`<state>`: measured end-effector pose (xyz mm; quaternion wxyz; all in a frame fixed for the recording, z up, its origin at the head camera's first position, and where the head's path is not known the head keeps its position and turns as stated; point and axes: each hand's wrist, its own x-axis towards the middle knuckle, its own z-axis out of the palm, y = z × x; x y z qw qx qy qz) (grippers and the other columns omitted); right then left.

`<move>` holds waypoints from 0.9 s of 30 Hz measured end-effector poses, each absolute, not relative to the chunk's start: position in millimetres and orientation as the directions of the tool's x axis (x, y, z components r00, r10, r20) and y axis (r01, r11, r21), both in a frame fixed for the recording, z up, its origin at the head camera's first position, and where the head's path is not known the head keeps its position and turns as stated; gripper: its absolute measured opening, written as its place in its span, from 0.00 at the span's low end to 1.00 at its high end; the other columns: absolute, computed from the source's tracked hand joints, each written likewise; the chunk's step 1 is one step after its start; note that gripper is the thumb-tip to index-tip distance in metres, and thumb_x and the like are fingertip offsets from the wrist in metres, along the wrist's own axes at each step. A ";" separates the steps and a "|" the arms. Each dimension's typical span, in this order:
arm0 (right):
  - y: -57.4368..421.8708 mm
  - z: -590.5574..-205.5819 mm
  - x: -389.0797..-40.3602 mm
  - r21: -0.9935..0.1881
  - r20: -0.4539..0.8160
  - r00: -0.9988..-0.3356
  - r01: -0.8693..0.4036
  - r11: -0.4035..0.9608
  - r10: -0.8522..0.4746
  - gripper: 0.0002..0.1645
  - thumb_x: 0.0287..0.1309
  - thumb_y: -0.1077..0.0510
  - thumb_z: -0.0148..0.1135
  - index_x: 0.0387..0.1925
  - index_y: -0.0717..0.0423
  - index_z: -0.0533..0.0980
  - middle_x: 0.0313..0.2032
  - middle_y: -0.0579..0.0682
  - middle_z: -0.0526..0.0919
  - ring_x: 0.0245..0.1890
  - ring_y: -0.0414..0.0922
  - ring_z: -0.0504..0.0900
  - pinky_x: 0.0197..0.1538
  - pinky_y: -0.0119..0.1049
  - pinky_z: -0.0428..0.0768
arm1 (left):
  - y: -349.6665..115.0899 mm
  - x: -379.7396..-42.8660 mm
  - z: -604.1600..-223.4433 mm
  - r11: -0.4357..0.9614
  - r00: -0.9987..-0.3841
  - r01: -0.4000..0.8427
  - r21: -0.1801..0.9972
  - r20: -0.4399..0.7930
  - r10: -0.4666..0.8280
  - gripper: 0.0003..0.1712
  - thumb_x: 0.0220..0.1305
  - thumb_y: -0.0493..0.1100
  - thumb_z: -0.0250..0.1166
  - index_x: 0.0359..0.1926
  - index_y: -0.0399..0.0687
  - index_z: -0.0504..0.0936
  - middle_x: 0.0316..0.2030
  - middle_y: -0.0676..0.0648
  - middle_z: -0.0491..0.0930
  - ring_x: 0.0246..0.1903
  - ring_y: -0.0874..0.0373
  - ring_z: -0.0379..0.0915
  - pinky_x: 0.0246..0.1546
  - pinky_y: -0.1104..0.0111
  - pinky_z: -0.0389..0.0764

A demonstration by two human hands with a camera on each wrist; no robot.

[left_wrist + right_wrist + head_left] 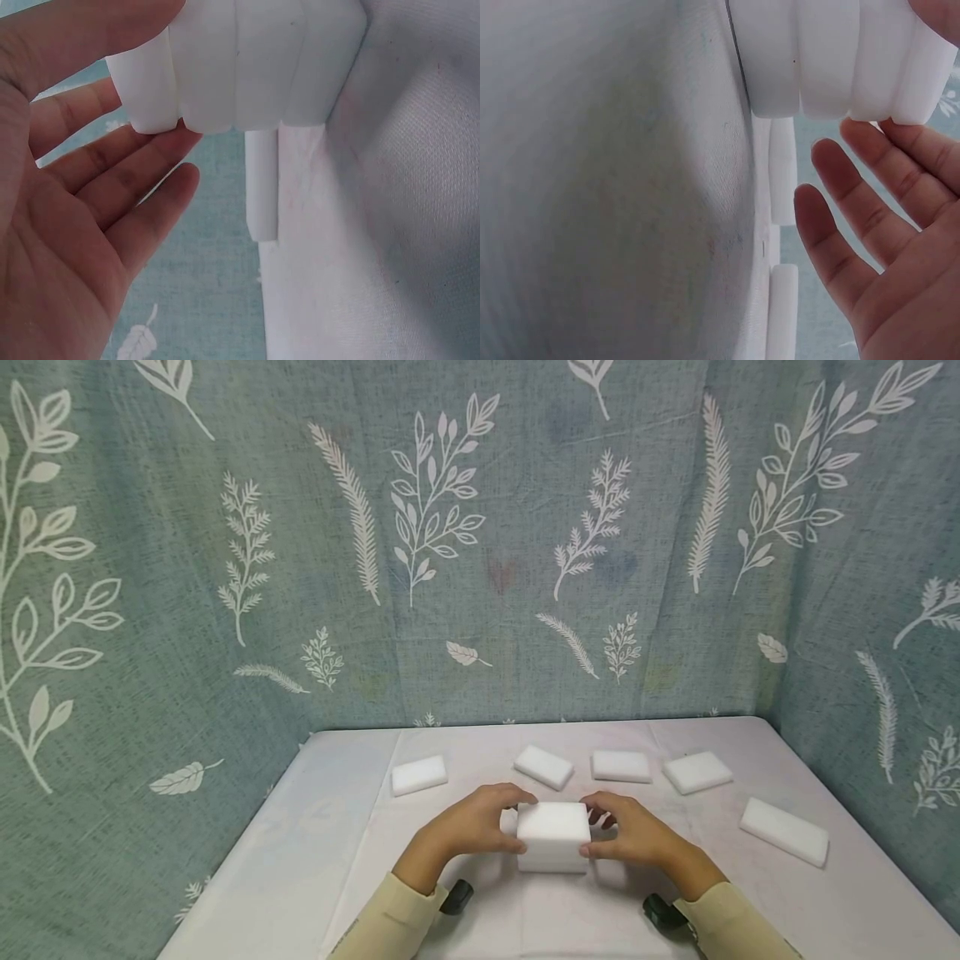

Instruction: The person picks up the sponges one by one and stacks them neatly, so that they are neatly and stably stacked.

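Note:
A stack of several white foam sponge blocks [553, 837] stands on the table in front of the person. From the left, the left hand [477, 827] holds it, thumb at the near edge and fingers toward the far side. The right hand [639, 835] grips the opposite end in the same way. In the left wrist view the blocks [240, 67] lie flat against each other, with fingertips at the far edge of the upper ones. The right wrist view has two fingertips touching the upper blocks [832, 60], while the other fingers are apart from the stack.
Loose white blocks lie behind the stack: one at the left [418, 775], one at the centre [543, 767], and two farther right [621, 766] [697, 772]. Another block [784, 832] lies at the right. Leaf-patterned fabric [510, 635] surrounds the white-covered table [315, 827].

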<state>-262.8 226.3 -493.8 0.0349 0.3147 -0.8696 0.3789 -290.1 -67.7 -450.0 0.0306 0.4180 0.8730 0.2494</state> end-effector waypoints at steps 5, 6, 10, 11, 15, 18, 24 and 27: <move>226.5 -493.8 -262.9 -0.636 0.301 -0.799 -0.575 0.515 -0.521 0.33 0.48 0.44 0.75 0.53 0.53 0.75 0.42 0.39 0.77 0.41 0.44 0.79 0.44 0.43 0.81 | -67.6 -290.1 -450.1 0.524 -0.647 0.716 0.461 0.156 0.747 0.35 0.47 0.48 0.78 0.58 0.53 0.77 0.50 0.60 0.77 0.49 0.64 0.72 0.51 0.69 0.75; 226.4 -493.8 -262.8 -0.638 0.300 -0.800 -0.573 0.514 -0.519 0.34 0.48 0.43 0.75 0.54 0.53 0.75 0.42 0.39 0.77 0.41 0.45 0.79 0.44 0.43 0.81 | -67.6 -290.1 -450.0 0.525 -0.648 0.714 0.464 0.154 0.746 0.35 0.47 0.48 0.79 0.58 0.53 0.77 0.50 0.60 0.77 0.49 0.63 0.72 0.51 0.69 0.75; 225.6 -493.2 -262.5 -0.648 0.301 -0.805 -0.566 0.509 -0.511 0.36 0.48 0.43 0.75 0.55 0.54 0.74 0.43 0.40 0.77 0.42 0.46 0.79 0.44 0.43 0.81 | -67.2 -289.2 -449.5 0.538 -0.664 0.695 0.477 0.137 0.735 0.36 0.46 0.48 0.79 0.59 0.53 0.77 0.51 0.60 0.77 0.50 0.62 0.73 0.52 0.68 0.74; 225.4 -493.0 -262.4 -0.652 0.301 -0.806 -0.563 0.507 -0.509 0.37 0.48 0.43 0.75 0.56 0.54 0.74 0.44 0.40 0.77 0.43 0.46 0.78 0.45 0.42 0.81 | -67.1 -289.2 -449.4 0.540 -0.665 0.693 0.478 0.136 0.734 0.36 0.46 0.48 0.79 0.59 0.53 0.77 0.51 0.60 0.77 0.50 0.62 0.73 0.52 0.68 0.74; 224.1 -492.7 -262.0 -0.659 0.307 -0.809 -0.561 0.501 -0.501 0.39 0.47 0.42 0.76 0.58 0.53 0.73 0.45 0.39 0.78 0.44 0.44 0.78 0.46 0.41 0.81 | -66.9 -288.8 -449.3 0.545 -0.671 0.687 0.480 0.132 0.730 0.38 0.46 0.48 0.79 0.60 0.54 0.77 0.50 0.60 0.77 0.50 0.61 0.73 0.51 0.68 0.75; 223.4 -493.2 -262.3 -0.660 0.306 -0.811 -0.558 0.502 -0.499 0.38 0.47 0.42 0.76 0.57 0.52 0.73 0.45 0.39 0.78 0.43 0.42 0.77 0.45 0.40 0.81 | -67.5 -289.2 -449.3 0.544 -0.673 0.684 0.485 0.132 0.728 0.39 0.45 0.48 0.79 0.61 0.54 0.76 0.50 0.60 0.76 0.49 0.63 0.72 0.51 0.68 0.75; 222.8 -494.7 -263.1 -0.664 0.310 -0.812 -0.558 0.499 -0.495 0.38 0.47 0.43 0.76 0.57 0.54 0.73 0.44 0.40 0.78 0.44 0.43 0.77 0.45 0.41 0.81 | -72.9 -293.0 -451.2 0.541 -0.684 0.663 0.516 0.126 0.718 0.40 0.45 0.49 0.79 0.62 0.55 0.76 0.51 0.61 0.76 0.50 0.63 0.72 0.51 0.67 0.75; 222.8 -494.2 -262.5 -0.669 0.308 -0.811 -0.556 0.493 -0.497 0.38 0.47 0.44 0.76 0.56 0.56 0.72 0.43 0.42 0.78 0.44 0.44 0.77 0.45 0.42 0.80 | -78.1 -294.1 -451.1 0.558 -0.708 0.628 0.542 0.099 0.700 0.42 0.44 0.48 0.79 0.63 0.55 0.75 0.53 0.60 0.76 0.52 0.60 0.73 0.51 0.64 0.75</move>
